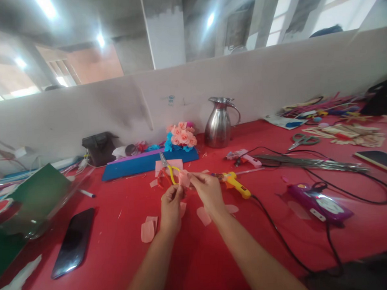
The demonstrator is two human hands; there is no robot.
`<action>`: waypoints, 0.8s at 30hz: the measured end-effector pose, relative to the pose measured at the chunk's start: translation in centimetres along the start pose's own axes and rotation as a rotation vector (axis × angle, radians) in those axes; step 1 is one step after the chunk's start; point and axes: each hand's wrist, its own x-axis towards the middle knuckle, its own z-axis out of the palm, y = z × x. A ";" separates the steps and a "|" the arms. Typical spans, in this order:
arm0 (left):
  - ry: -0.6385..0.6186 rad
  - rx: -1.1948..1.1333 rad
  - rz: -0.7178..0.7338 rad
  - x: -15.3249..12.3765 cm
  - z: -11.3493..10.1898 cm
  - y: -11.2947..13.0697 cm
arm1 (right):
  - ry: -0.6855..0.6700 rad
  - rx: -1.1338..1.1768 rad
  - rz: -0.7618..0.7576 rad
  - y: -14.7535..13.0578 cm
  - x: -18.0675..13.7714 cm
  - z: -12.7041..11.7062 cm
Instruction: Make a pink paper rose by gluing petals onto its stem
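Above the middle of the red table, both hands meet at a small piece of pink crepe paper (184,179). My left hand (171,206) pinches its lower end between thumb and fingertips. At its right edge, my right hand (207,189) grips the paper with closed fingers. Just behind the hands lie pliers (172,174) with one yellow and one red handle, resting partly on a pink paper sheet (169,164). Cut pink paper pieces (148,230) lie left of my left wrist, and another petal-shaped piece (203,216) lies beside my right wrist.
A yellow glue gun (236,185) with a black cord lies to the right, near a purple power strip (320,205). Farther back stand a metal jug (218,124) and pink paper flowers (182,134). A phone (73,242) lies left; scissors (303,140) and wires (311,161) lie right.
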 end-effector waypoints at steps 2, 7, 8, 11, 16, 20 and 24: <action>0.005 -0.002 -0.014 0.0 0.1 0.1 | -0.006 0.048 0.020 -0.1 -0.1 0.1; 0.025 -0.020 -0.015 0.0 0.1 0.1 | -0.007 0.075 0.025 -0.2 -0.3 0.3; 0.031 -0.021 -0.016 0.0 0.1 0.0 | -0.009 0.080 0.024 -0.2 -0.3 0.4; 0.049 -0.017 -0.023 0.0 0.1 0.0 | -0.023 0.114 0.033 -0.3 -0.4 0.5; 0.059 -0.021 -0.037 0.0 0.2 0.0 | -0.025 0.138 0.025 -0.4 -0.4 0.5; 0.056 -0.010 -0.030 0.0 0.1 0.0 | -0.031 0.145 0.026 -0.6 -0.5 0.6; 0.044 0.005 -0.013 0.0 0.1 0.0 | -0.039 0.157 0.036 -0.7 -0.6 0.6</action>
